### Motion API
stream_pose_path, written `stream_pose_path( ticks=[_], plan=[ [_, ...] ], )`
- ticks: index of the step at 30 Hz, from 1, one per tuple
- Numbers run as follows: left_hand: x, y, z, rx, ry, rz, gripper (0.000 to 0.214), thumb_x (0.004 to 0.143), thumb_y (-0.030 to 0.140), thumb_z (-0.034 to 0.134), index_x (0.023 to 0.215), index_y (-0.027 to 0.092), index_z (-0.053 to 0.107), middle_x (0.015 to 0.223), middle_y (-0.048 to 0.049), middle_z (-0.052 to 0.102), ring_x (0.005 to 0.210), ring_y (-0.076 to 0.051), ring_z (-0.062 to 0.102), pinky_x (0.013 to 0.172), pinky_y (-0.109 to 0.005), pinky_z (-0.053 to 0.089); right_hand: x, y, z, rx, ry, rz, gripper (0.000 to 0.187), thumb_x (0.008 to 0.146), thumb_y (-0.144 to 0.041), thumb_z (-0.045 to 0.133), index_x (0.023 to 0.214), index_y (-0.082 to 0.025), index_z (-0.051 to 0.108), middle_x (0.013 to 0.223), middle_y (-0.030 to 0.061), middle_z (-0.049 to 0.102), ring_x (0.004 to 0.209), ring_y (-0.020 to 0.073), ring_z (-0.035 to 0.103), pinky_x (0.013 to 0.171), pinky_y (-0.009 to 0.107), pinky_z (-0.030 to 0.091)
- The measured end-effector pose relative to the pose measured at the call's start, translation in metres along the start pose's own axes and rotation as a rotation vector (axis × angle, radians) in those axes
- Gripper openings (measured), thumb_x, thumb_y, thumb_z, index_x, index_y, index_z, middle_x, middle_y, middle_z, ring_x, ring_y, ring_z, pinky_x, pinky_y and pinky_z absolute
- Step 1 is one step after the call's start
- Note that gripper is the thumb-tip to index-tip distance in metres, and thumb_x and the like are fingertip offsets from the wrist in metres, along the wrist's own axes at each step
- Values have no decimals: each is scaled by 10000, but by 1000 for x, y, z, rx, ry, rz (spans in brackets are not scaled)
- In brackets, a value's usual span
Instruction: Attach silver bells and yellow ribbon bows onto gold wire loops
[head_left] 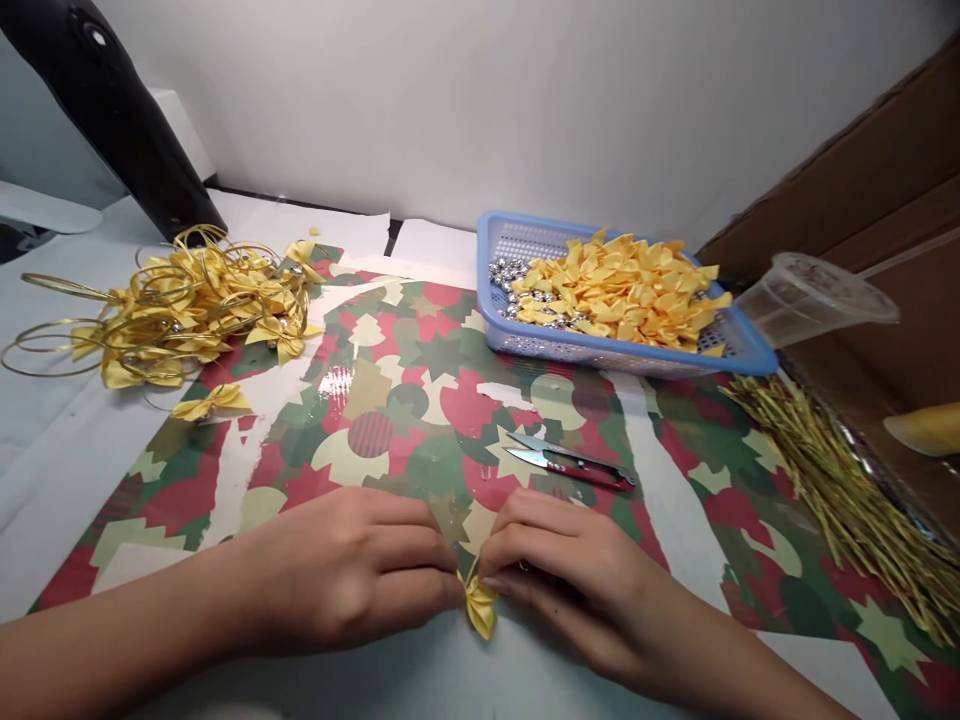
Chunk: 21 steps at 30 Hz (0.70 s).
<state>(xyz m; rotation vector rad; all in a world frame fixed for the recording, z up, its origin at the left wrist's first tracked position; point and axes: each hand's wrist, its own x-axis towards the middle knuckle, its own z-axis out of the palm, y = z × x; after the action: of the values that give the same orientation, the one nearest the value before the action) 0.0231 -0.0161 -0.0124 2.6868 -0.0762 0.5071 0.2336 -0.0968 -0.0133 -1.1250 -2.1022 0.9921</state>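
Note:
Near the front edge of the table, a small yellow ribbon bow (481, 608) is pinched between my two hands. My left hand (364, 570) is closed, its fingertips on the bow's left side. From the other side my right hand (566, 575) grips with thumb and forefinger, where a thin cord shows close to the fingers. Part of the bow is hidden by the fingertips. Just beyond my right hand lie thread snips (574, 463) with red on the handle, blades pointing left.
Yellow bows with gold cord loops (202, 310) are heaped at the left, one bow (211, 402) apart. A blue basket (630, 357) holds yellow ribbon pieces and silver bells. Gold cords (840, 500) lie right, below a tilted clear plastic cup (817, 300). A black cylinder (120, 120) stands back left.

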Motion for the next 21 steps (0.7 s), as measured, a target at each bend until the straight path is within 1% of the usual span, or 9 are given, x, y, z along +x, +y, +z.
stream_pose_path(
  ticks=[2, 4, 10, 14, 21],
  plan=[
    [2, 2, -4, 10, -51, -16, 344, 959, 86, 335, 895, 90, 672, 783, -87, 722, 660, -169, 617, 597, -265, 525, -1, -1, 1, 6, -1, 11, 159, 886, -67, 472, 838, -162, 590, 755, 24, 563, 686, 133, 516, 606, 229, 409],
    [4, 4, -6, 16, -67, -28, 333, 948, 77, 358, 870, 89, 681, 763, -83, 713, 651, -166, 610, 586, -253, 517, -2, -1, 2, 16, 3, 20, 147, 889, -77, 480, 834, -160, 587, 760, 23, 562, 690, 131, 511, 615, 227, 408],
    [7, 5, -6, 13, -39, -47, 375, 948, 65, 346, 808, 83, 693, 719, -74, 691, 612, -155, 579, 556, -241, 481, -3, 0, 5, 42, 20, 53, 119, 892, -86, 503, 833, -164, 570, 783, 12, 559, 713, 116, 510, 632, 204, 404],
    [7, 6, -5, 16, -32, -45, 369, 935, 56, 370, 775, 73, 702, 686, -66, 679, 577, -151, 550, 514, -246, 452, -4, -2, 5, 49, 32, 52, 119, 887, -78, 510, 827, -162, 568, 781, 9, 550, 716, 113, 506, 639, 198, 400],
    [5, 5, -3, -11, -30, -50, 348, 925, 51, 388, 787, 65, 707, 705, -67, 679, 593, -155, 543, 516, -257, 442, -4, -2, 5, 52, 33, 59, 121, 885, -69, 511, 829, -155, 575, 784, 11, 552, 720, 112, 508, 643, 196, 399]
  ],
)
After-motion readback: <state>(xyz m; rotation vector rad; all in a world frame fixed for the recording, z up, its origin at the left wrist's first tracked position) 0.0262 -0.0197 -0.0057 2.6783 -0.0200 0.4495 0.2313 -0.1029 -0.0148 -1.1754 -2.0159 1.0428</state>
